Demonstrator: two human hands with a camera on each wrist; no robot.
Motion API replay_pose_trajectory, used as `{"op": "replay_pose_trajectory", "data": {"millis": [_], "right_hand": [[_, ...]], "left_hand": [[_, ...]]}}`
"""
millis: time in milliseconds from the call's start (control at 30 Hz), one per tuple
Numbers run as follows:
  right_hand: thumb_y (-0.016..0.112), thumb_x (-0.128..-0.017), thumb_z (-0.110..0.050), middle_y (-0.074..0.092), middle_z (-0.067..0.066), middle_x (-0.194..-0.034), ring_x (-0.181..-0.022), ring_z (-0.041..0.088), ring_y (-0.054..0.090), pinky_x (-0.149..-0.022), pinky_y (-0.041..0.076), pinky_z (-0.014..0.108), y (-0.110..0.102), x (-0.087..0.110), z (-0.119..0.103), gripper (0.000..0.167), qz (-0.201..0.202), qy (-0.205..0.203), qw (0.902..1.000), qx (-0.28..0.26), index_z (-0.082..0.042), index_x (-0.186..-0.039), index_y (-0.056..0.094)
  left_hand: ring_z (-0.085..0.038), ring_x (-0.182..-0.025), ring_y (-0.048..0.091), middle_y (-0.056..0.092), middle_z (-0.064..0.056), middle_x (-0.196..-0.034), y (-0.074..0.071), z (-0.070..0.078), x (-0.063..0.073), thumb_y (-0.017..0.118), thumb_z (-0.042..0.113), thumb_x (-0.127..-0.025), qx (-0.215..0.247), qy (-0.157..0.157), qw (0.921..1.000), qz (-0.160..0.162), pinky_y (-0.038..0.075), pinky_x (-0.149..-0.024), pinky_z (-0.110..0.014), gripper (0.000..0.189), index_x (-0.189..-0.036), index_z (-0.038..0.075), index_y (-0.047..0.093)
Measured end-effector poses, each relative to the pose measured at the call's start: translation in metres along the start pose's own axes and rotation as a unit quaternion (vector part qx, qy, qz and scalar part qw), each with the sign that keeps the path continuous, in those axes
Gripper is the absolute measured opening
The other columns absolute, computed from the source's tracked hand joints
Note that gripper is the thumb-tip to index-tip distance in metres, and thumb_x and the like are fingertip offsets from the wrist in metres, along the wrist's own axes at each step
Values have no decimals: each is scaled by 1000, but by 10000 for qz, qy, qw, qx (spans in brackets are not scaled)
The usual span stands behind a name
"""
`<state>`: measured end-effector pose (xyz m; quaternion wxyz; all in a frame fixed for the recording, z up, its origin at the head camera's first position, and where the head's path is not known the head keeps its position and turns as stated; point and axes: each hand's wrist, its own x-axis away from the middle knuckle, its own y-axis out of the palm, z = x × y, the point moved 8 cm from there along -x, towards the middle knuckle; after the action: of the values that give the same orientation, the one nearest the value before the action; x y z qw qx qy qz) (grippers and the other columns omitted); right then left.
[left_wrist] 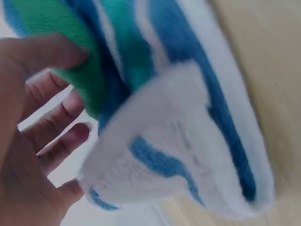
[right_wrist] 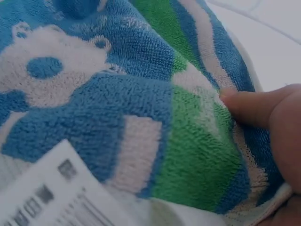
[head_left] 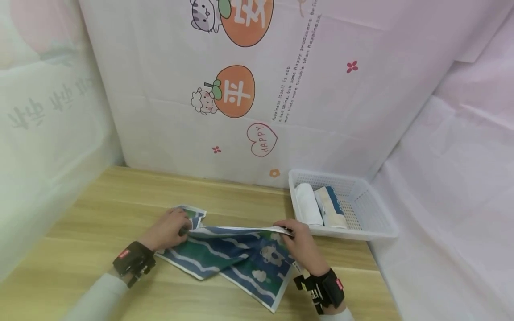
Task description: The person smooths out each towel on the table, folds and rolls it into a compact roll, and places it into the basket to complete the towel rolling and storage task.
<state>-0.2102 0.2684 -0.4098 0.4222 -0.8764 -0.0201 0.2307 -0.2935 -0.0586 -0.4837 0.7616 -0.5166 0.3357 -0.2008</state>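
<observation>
A blue and green towel (head_left: 237,249) with white wavy stripes and a bear pattern is stretched between the two hands, its lower part draping on the table. My left hand (head_left: 172,228) pinches its left end between thumb and fingers, and a corner there folds over to a pale underside (left_wrist: 155,155). At the towel's upper right edge, my right hand (head_left: 299,245) grips it with the thumb (right_wrist: 249,106) on the patterned face. A white printed label (right_wrist: 70,193) hangs from the towel near the right hand.
Behind the right hand, a white plastic basket (head_left: 377,234) stands on the wooden table (head_left: 96,209). It holds a rolled white cloth (head_left: 308,205) and a folded cream and blue cloth (head_left: 330,207). White printed sheets (head_left: 168,129) enclose the table at the back and sides.
</observation>
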Motion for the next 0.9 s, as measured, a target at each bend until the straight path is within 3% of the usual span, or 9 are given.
{"op": "replay_pose_trajectory", "data": {"millis": [200,300,333,400,433,500,567,767,900], "right_hand": [[70,-93,-1,73,-2,-101,-84,9,66,-73,57,27,13,2,9,24,-432,50,9984,370,-15,-112,74],[73,-92,-5,74,-2,-103,-92,12,70,-79,59,31,21,-4,7,21,-738,-128,9945,732,-15,-109,75],[73,-92,-6,74,-2,-104,-93,12,70,-80,59,31,24,-6,7,20,-854,-163,9931,787,-16,-109,75],[74,-92,-8,74,-3,-102,-92,11,70,-79,59,30,28,-11,6,17,-1011,-239,9914,791,-16,-107,76],[74,-92,-8,74,-4,-100,-90,10,70,-77,59,29,30,-14,6,16,-1078,-278,9906,795,-17,-105,76],[74,-92,-11,74,-6,-95,-83,7,68,-72,57,27,31,-20,7,12,-1193,-298,9893,788,-17,-102,76],[74,-92,-12,73,-7,-90,-78,5,66,-69,56,26,29,-29,9,9,-1235,-326,9881,863,-18,-99,77],[75,-90,-4,72,-4,-86,-78,9,67,-73,58,29,7,-66,20,10,-1245,-294,9868,991,-13,-94,77],[75,-88,0,70,-2,-84,-77,11,65,-71,57,32,-14,-93,19,11,-1134,-318,9881,990,-10,-90,75]], "left_hand": [[-39,-122,52,68,-6,-116,-4,-19,7,78,17,-67,937,-368,9949,-41,45,-102,-62,35,-58,24,45],[-26,-89,62,63,7,-81,-9,-19,8,77,13,-67,1174,-350,9924,-73,43,-107,-61,42,-57,23,37],[-19,-76,60,55,11,-70,-9,-19,9,77,13,-68,1245,-380,9914,-106,42,-109,-61,44,-57,23,35],[-9,-59,44,35,14,-62,-10,-22,11,78,13,-70,1322,-467,9901,-105,51,-95,-52,46,-61,23,34],[-7,-56,37,29,13,-61,-11,-26,12,79,14,-71,1306,-533,9900,-95,51,-91,-47,46,-63,23,35],[-8,-62,41,36,13,-65,-17,-34,16,83,18,-69,1095,-579,9923,29,49,-80,-41,42,-68,23,41],[-10,-71,45,46,12,-72,-31,-46,19,86,20,-67,811,-652,9944,180,42,-70,-35,38,-77,23,49],[-21,-75,61,67,1,-81,-90,-84,28,82,7,-72,398,-678,9948,641,53,-69,-45,24,-88,14,66],[-27,-78,67,72,-7,-87,-128,-96,28,76,1,-81,374,-653,9935,858,57,-73,-51,16,-95,5,71]]}}
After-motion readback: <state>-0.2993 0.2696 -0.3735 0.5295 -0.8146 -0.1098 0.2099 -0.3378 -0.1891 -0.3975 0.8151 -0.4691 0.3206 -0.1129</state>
